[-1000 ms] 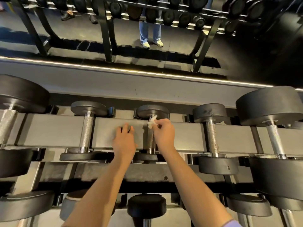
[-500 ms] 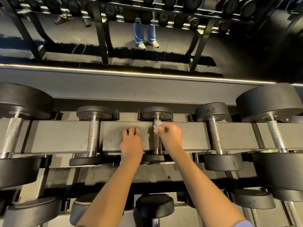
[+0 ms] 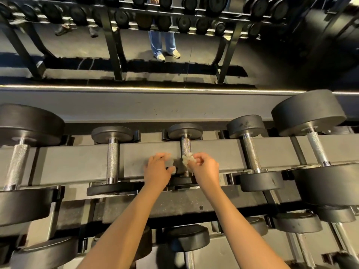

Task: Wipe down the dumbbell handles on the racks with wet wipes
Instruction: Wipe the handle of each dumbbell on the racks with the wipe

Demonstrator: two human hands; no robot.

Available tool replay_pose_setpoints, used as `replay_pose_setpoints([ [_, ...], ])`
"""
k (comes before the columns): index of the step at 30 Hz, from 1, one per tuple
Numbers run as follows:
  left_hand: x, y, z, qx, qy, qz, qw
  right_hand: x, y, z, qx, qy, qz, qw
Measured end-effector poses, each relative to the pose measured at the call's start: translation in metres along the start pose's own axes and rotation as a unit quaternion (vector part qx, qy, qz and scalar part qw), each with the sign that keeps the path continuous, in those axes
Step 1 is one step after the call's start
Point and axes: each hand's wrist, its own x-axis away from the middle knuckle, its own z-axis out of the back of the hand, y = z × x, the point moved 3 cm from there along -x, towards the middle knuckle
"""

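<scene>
Looking down from above at a grey metal dumbbell rack (image 3: 77, 162) that carries a row of black round-headed dumbbells. Two bare forearms reach in from the bottom edge.

The right hand (image 3: 206, 167) pinches a small crumpled white wet wipe (image 3: 186, 158) between its thumb and curled fingers (image 3: 196, 159). It holds the wipe against the knurled silver handle (image 3: 186, 146) of the small middle dumbbell (image 3: 184, 131), roughly midway along the bar, where the bar crosses the rack's flat beam.

The left hand (image 3: 157, 170) rests on that beam just left of the handle. Its fingers (image 3: 162, 156) are apart, slightly blurred and holding nothing, and its thumb points toward the handle's near end.

A similar small dumbbell (image 3: 112, 133) sits to the left and another (image 3: 245, 124) to the right. A much larger dumbbell (image 3: 308, 111) sits at the right end of the row.

At the top of the view stand a second dark rack (image 3: 114, 45) of dumbbells and a person's legs (image 3: 162, 41) in blue jeans and pale shoes.
</scene>
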Motion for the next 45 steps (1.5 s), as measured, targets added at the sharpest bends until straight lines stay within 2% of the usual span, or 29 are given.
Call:
replay_pose_setpoints([
  [2, 0.012, 0.009, -0.001, 0.186, -0.03, -0.043, 0.981, 0.006, 0.0, 0.001, -0.057, 0.009, -0.016, 0.998],
  [4, 0.02, 0.02, -0.004, 0.306, -0.064, -0.058, 0.948, 0.011, -0.002, -0.001, -0.099, 0.005, -0.012, 0.995],
  [7, 0.018, 0.029, -0.008, 0.365, -0.05, -0.062, 0.928, 0.015, -0.005, 0.002, -0.165, -0.01, 0.006, 0.986],
  [11, 0.011, 0.035, -0.001, 0.398, -0.042, -0.064, 0.914, 0.015, -0.01, 0.008, -0.175, -0.062, 0.022, 0.982],
  [14, 0.003, 0.037, 0.007, 0.391, 0.0, -0.053, 0.919, 0.014, -0.012, 0.013, -0.147, -0.087, 0.016, 0.985],
  [18, -0.021, 0.028, 0.016, 0.291, 0.103, -0.016, 0.951, 0.027, 0.003, 0.006, -0.002, -0.08, 0.063, 0.995],
  [22, -0.045, 0.033, 0.008, 0.243, 0.109, -0.019, 0.964, 0.027, 0.024, -0.008, 0.112, -0.048, 0.089, 0.989],
  [25, -0.046, 0.039, -0.001, 0.255, 0.094, -0.003, 0.962, 0.024, 0.026, -0.006, 0.102, -0.049, 0.081, 0.99],
  [33, -0.021, 0.044, -0.004, 0.19, 0.068, -0.092, 0.975, 0.023, 0.027, -0.006, 0.124, -0.038, 0.104, 0.986],
  [37, -0.044, 0.046, 0.001, 0.212, 0.125, -0.054, 0.968, 0.023, 0.026, -0.005, 0.128, -0.042, 0.101, 0.986],
  [41, -0.032, 0.045, -0.013, 0.214, 0.101, -0.046, 0.971, 0.022, 0.029, -0.004, 0.125, -0.051, 0.097, 0.986],
  [45, -0.011, 0.039, -0.017, 0.172, 0.075, -0.073, 0.98, 0.023, 0.028, -0.006, 0.13, -0.052, 0.096, 0.985],
])
